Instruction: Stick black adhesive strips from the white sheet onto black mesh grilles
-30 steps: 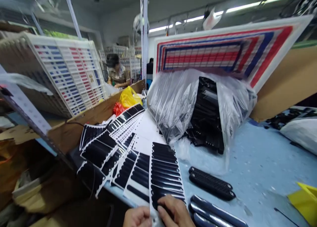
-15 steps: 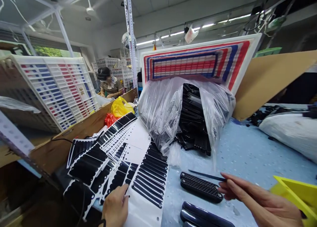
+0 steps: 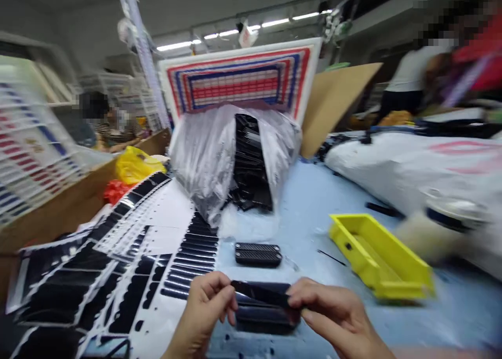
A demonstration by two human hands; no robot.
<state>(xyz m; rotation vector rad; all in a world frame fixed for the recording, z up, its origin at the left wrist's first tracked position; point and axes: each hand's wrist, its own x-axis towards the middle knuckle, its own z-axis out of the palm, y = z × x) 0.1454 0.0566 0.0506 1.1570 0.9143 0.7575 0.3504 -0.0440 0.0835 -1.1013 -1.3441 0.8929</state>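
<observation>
My left hand [image 3: 209,309] pinches the left end of a thin black strip [image 3: 261,294]. At its other end, my right hand [image 3: 333,312] grips the strip between thumb and fingers. Directly beneath the strip lie glossy black handle pieces [image 3: 266,325] on the blue table [image 3: 314,207]. Just beyond them rests a textured black handle pair [image 3: 258,255]. Sheets of black stickers [image 3: 190,254] spread out left of my hands. A thin dark rod [image 3: 331,257] lies on the table to the right.
An open plastic bag [image 3: 204,160] of black parts stands behind, before a striped basket [image 3: 239,82]. On the right are a yellow bin [image 3: 382,257], a blurred jar [image 3: 447,223] and a white sack [image 3: 411,160]. Two people are in the background.
The view has turned right. My left hand has left the sticker sheets and now holds a black strip with my right hand. The thin rod has left my right hand and lies on the table.
</observation>
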